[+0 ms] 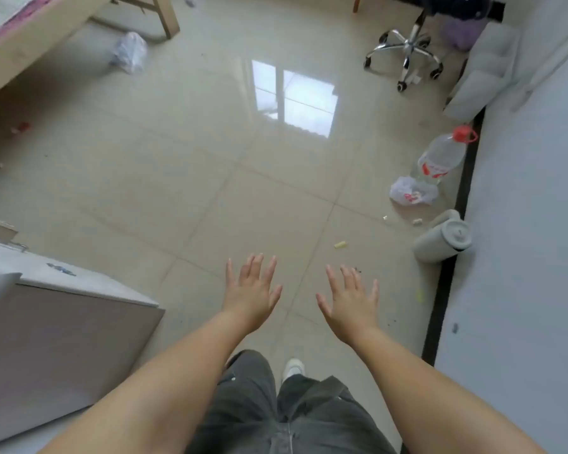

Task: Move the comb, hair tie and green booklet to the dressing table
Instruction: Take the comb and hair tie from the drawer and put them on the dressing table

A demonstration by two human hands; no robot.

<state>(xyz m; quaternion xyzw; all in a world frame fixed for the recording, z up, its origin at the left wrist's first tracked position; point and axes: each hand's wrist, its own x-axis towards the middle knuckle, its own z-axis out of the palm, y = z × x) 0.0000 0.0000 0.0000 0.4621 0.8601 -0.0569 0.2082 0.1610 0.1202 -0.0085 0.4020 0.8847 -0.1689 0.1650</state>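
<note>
My left hand and my right hand are stretched out in front of me over the tiled floor, palms down, fingers spread, holding nothing. No comb, hair tie or green booklet shows in this view. A white-topped cabinet stands at my lower left, with a small blue-grey item lying on its top; I cannot tell what it is.
A bed frame fills the top left, with a crumpled plastic bag beside it. A swivel chair base stands top right. Along the right wall lie a large water bottle, a white bag and a grey bin.
</note>
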